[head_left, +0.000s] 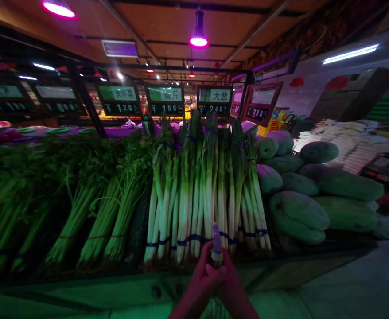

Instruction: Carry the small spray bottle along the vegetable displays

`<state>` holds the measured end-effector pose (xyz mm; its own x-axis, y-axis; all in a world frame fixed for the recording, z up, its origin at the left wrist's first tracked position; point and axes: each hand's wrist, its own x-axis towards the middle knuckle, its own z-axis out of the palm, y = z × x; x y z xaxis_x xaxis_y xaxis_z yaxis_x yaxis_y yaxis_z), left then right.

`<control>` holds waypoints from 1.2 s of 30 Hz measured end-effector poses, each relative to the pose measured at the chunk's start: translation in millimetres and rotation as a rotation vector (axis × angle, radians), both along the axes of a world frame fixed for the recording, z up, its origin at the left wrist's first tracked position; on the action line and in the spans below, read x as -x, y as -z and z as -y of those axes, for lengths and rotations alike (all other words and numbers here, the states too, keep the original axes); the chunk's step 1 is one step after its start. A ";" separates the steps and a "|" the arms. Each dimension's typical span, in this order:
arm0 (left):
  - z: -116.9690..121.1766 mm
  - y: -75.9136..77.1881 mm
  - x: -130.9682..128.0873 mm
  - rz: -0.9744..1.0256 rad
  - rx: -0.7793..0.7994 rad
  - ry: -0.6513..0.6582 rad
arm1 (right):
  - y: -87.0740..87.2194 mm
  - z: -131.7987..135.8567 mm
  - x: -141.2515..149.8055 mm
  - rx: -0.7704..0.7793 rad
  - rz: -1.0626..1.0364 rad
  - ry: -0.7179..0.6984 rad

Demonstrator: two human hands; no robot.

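Observation:
Both of my hands are wrapped around a small bottle with a curved purple nozzle and a pale collar (216,249). My left hand (201,275) closes on it from the left, its thumb across the front. From the other side my right hand (230,278) is closed on it too; the bottle's body is mostly hidden by the fingers. Just beyond the nozzle stand bundles of large green onions (211,190), white ends toward me, bound with blue-purple tape. The nozzle overlaps them in view; I cannot tell whether it touches them.
Celery bundles (118,221) lie on the left, some with red bands. Large wax gourds (299,217) are piled on the right. Price signs (215,99) hang behind the produce. The display's front edge (128,292) runs below it, with pale floor (363,283) at the right.

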<state>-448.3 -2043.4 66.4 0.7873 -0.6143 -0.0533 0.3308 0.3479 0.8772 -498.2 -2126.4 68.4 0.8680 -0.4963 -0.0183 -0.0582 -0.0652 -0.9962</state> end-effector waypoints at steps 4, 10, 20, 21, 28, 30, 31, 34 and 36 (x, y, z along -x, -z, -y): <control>11.6 10.2 21.1 -0.003 -0.032 -0.160 | -2.0 14.4 13.0 0.022 -0.010 -0.156; -8.3 17.2 36.3 -0.064 -0.066 -0.436 | -4.9 1.2 4.9 0.004 -0.034 -0.420; -60.2 21.3 17.1 -0.064 -0.098 -0.532 | -7.5 -47.4 -18.6 -0.017 -0.067 -0.485; -62.7 21.6 15.5 -0.075 -0.094 -0.518 | -5.6 -50.5 -19.4 -0.027 -0.057 -0.473; -66.4 28.1 10.4 -0.037 -0.112 -0.425 | 6.9 -60.1 -14.3 -0.046 -0.024 -0.364; -63.5 27.2 12.6 -0.038 -0.117 -0.386 | 6.6 -57.0 -9.8 -0.019 -0.031 -0.331; -61.6 26.2 14.0 -0.038 -0.123 -0.365 | 6.0 -54.5 -7.4 -0.008 -0.036 -0.316; -53.2 24.2 17.7 -0.035 -0.151 -0.301 | 4.8 -44.2 0.1 -0.006 -0.055 -0.300; -44.1 24.9 20.0 -0.025 -0.153 -0.267 | 6.9 -34.9 5.1 -0.011 -0.051 -0.301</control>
<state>-468.3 -1999.3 41.5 0.9170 -0.3693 -0.1507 0.2678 0.2901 0.9188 -503.3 -2091.4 61.5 0.9738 -0.2166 -0.0695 -0.0878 -0.0764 -0.9932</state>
